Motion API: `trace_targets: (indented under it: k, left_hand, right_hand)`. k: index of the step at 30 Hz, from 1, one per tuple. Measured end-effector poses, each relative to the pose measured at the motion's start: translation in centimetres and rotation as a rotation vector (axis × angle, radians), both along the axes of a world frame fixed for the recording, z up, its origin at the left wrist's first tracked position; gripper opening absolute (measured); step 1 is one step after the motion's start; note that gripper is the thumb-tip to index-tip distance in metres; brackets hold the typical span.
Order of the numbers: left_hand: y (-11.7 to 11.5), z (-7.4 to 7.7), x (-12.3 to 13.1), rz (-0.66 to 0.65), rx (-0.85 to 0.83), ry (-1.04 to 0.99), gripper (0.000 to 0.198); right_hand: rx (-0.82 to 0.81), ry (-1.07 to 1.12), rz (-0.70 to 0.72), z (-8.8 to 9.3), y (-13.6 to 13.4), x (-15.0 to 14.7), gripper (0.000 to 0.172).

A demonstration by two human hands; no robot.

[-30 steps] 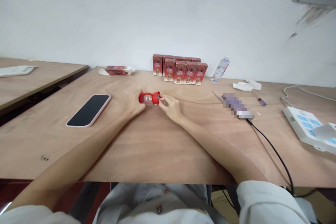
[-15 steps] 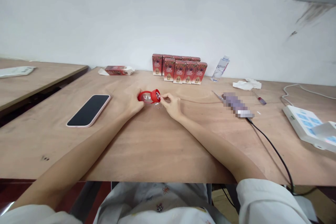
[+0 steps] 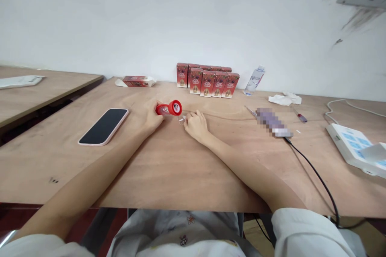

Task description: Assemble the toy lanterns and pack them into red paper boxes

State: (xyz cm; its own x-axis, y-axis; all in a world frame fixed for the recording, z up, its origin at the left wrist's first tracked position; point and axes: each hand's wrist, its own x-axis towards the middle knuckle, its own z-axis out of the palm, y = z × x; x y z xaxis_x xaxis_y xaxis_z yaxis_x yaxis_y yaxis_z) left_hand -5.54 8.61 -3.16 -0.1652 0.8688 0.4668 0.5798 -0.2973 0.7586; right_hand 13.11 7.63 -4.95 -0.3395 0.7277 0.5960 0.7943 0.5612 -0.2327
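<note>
The left hand [image 3: 154, 115] is closed around a small red item [image 3: 169, 108], gripping its left end and holding it on its side just above the table [image 3: 181, 168], with its round red end turned toward the right hand [image 3: 196, 124]. The right hand rests on the wood just beside it, fingers curled, the fingertips [image 3: 187, 119] meeting a tiny clear piece [image 3: 181, 119] below the red item; whether they pinch it I cannot tell. A dark phone [image 3: 104, 125] lies flat well to the left of the left hand. Beyond both hands, a cluster of red boxes [image 3: 208, 82] stands by the wall. A blurred-out object [image 3: 273, 121] with a black cable [image 3: 313, 172] lies to the right of the right hand.
</note>
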Motion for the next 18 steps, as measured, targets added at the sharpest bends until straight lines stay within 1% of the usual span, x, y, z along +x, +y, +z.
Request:
trace_targets:
  k: [2, 4, 7, 10, 13, 16, 18]
  left_hand:
    - [-0.02, 0.03, 0.01, -0.004, -0.008, 0.001, 0.024]
    - [0.04, -0.06, 0.00, -0.013, -0.017, -0.004, 0.024]
    - [0.21, -0.29, 0.00, -0.070, -0.027, -0.005, 0.024]
    - [0.35, -0.49, 0.05, -0.138, 0.010, 0.026, 0.022]
    - [0.30, -0.51, 0.19, -0.170, 0.033, 0.054, 0.019]
    - [-0.04, -0.21, 0.46, -0.152, 0.029, 0.103, 0.019]
    - [-0.37, 0.10, 0.66, -0.109, 0.011, 0.163, 0.020]
  right_hand:
    - [0.050, 0.035, 0.001, 0.17, -0.21, 0.09, 0.006]
    - [0.119, 0.095, 0.025, 0.43, -0.37, 0.29, 0.012]
    - [0.191, 0.191, 0.058, 0.78, -0.48, 0.59, 0.018]
    - [0.195, 0.257, 0.094, 0.95, -0.47, 0.75, 0.020]
    - [0.166, 0.287, 0.163, 0.91, -0.37, 0.78, 0.019]
    - [0.149, 0.313, 0.200, 0.68, -0.14, 0.77, 0.017]
    - [0.150, 0.325, 0.203, 0.47, 0.07, 0.78, 0.017]
